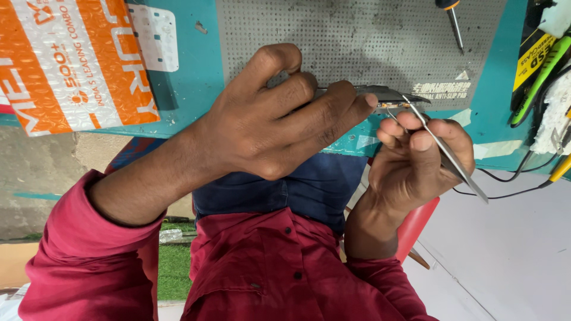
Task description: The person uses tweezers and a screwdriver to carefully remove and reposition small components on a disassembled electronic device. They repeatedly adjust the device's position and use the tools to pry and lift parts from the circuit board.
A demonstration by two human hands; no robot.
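My left hand (279,116) grips a thin dark device part (386,94) edge-on, fingers wrapped over most of it, just above the near edge of a grey perforated mat (357,35). My right hand (416,160) pinches metal tweezers (443,148). Their tips touch the exposed right end of the part. The rest of the part is hidden under my left fingers.
The mat lies on a teal bench pad (196,71). An orange and white bubble mailer (71,59) rests at the left. A screwdriver (455,24) lies on the mat's far right. Green and yellow tools (544,65) and black cables (511,178) crowd the right edge.
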